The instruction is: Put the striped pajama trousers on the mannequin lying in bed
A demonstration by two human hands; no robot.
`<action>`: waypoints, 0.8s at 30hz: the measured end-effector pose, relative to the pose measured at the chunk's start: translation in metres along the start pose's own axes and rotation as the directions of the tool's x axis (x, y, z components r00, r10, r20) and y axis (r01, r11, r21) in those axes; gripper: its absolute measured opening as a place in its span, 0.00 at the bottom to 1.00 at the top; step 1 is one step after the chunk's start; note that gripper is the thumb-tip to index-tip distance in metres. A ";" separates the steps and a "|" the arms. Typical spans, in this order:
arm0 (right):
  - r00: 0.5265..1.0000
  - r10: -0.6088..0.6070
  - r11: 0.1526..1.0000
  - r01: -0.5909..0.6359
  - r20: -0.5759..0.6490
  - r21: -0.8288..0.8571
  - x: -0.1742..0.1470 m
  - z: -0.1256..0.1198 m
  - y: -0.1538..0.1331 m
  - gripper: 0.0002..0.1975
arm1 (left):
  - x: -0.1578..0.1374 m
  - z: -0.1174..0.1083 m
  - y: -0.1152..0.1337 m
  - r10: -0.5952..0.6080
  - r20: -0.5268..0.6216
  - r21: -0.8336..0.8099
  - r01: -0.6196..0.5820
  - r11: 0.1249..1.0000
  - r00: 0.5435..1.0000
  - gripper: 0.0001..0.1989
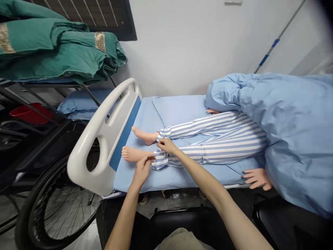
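Note:
A mannequin's legs in blue-and-white striped pajama trousers [223, 152] lie on a bed, bare feet toward the footboard. My left hand [142, 168] is at the ankle of the near foot [131, 153], its fingers bent together at the trouser cuff [160, 161]. Just above that cuff, between the two ankles, my right hand [168, 145] has thumb and fingers pinched at the striped cloth. The far foot [145, 135] rests beyond my hands. My fingertips partly hide the cloth they hold.
A light blue quilt [293, 132] covers the upper body; a mannequin hand [257, 178] sticks out below it. The white footboard [104, 135] stands at left, beside a wheelchair wheel [33, 208]. Green bedding [65, 52] lies on a rack. Black chairs [184, 222] are close in front.

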State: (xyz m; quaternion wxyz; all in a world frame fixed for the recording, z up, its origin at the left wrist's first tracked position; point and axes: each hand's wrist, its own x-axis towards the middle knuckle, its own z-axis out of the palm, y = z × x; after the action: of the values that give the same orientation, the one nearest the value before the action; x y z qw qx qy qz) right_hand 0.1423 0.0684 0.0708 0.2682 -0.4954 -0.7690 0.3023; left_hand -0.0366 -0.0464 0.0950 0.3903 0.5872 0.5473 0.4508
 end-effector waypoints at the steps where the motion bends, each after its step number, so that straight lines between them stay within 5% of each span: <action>1: 1.000 0.025 0.999 -0.025 -0.008 -0.031 -0.005 -0.016 0.013 0.13 | 0.015 0.008 0.004 0.034 0.080 0.041 -0.037 0.998 0.996 0.15; 6: 0.952 0.280 0.894 -0.307 -0.127 -0.328 -0.026 -0.063 0.062 0.12 | 0.094 0.046 0.010 0.104 0.133 0.177 -0.127 0.976 0.986 0.14; 11: 0.966 0.246 0.811 -0.252 -0.084 -0.527 -0.027 -0.055 0.065 0.16 | 0.159 0.066 -0.009 -0.021 -0.055 0.462 0.044 0.886 0.998 0.17; 20: 0.960 0.278 0.816 -0.248 -0.021 -0.522 -0.025 -0.057 0.061 0.17 | 0.184 0.081 -0.034 -0.002 -0.046 0.722 0.035 0.691 0.999 0.17; 24: 0.958 0.286 0.815 -0.255 -0.021 -0.520 -0.025 -0.056 0.061 0.17 | 0.187 0.076 -0.040 0.027 0.029 0.730 -0.039 0.682 0.999 0.17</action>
State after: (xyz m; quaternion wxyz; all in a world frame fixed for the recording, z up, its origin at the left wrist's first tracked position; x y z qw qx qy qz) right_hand 0.2284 0.0767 0.0612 0.0572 -0.6443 -0.7508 0.1336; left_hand 0.0239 0.1457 0.0540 0.1206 0.7073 0.6678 0.1979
